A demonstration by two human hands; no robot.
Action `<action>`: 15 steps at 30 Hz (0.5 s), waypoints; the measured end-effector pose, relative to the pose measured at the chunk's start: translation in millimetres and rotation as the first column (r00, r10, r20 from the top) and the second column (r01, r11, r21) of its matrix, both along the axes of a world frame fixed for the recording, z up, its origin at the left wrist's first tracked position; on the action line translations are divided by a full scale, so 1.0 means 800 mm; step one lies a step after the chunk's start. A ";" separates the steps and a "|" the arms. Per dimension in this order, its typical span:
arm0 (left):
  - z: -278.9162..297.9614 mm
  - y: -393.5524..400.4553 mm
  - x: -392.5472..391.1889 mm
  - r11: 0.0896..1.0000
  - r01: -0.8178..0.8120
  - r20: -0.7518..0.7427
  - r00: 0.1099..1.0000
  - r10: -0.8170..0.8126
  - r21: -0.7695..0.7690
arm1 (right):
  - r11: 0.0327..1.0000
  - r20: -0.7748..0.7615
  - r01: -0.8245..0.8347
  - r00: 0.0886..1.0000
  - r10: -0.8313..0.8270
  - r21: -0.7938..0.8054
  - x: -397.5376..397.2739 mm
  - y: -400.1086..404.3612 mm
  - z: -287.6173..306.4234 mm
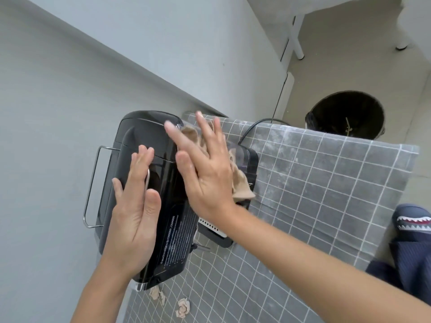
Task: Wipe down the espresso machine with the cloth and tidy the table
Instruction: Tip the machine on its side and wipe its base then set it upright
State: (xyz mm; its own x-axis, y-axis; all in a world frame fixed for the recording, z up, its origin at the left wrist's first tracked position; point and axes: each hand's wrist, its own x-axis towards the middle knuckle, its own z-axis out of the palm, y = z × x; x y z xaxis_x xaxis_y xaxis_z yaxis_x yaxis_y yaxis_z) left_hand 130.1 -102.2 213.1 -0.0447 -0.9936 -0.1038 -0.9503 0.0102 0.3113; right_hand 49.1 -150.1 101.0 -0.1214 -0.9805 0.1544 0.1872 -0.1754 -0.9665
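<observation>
Crumpled paper scraps (172, 304) lay nearest, on the grey checked table (314, 183) just below the machine's near corner, not yet cleared. Left hand (135, 206) was flat and open on the black espresso machine (149, 145), palm braced against its glossy top and side panel, gripping nothing. Right hand (205, 169) was just beside it, a bit further up, fingers spread, grip loose: it pressed the beige cloth (238, 180) flat onto the machine rather than pinching it. The cloth bunched out from under the palm on the right, draping toward the machine's lower right part. The machine's long axis ran from near-centre up and away toward the wall, so the unwiped stretch likely lay ahead of the right hand along that axis; the right hand was the nearer one for it. A wire rail (93, 183) stuck out on the machine's left. Beyond the table edge, a dark bin (345, 113) stood on the floor.
</observation>
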 end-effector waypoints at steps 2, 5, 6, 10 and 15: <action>0.000 -0.001 0.000 1.000 0.005 0.010 1.000 -0.005 0.003 | 1.000 0.011 -0.002 1.000 0.002 0.004 -0.005 -0.026 -0.008; -0.001 -0.001 -0.001 1.000 0.020 0.015 1.000 -0.020 -0.008 | 0.987 0.107 -0.081 0.992 0.067 0.136 -0.009 -0.061 -0.045; -0.001 0.000 -0.001 1.000 0.025 0.019 1.000 -0.025 -0.007 | 0.973 0.116 -0.115 0.989 0.093 0.198 -0.011 -0.067 -0.060; -0.001 0.001 -0.002 1.000 0.030 0.051 0.998 -0.030 -0.005 | 0.884 0.025 -0.190 0.980 0.198 0.428 -0.023 -0.067 -0.136; -0.001 0.001 0.000 1.000 0.017 0.030 0.999 -0.017 0.005 | 0.876 -0.125 -0.009 0.989 0.079 0.483 0.004 0.016 -0.162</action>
State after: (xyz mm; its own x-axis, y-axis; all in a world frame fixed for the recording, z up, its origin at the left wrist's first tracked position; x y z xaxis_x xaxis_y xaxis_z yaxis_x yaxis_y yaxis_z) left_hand 129.9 -101.2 211.9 -0.0587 -0.9922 -0.1101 -0.9589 0.0254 0.2826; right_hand 52.0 -137.1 -28.2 -0.0880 -0.9419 -0.3242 0.0442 0.3214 -0.9459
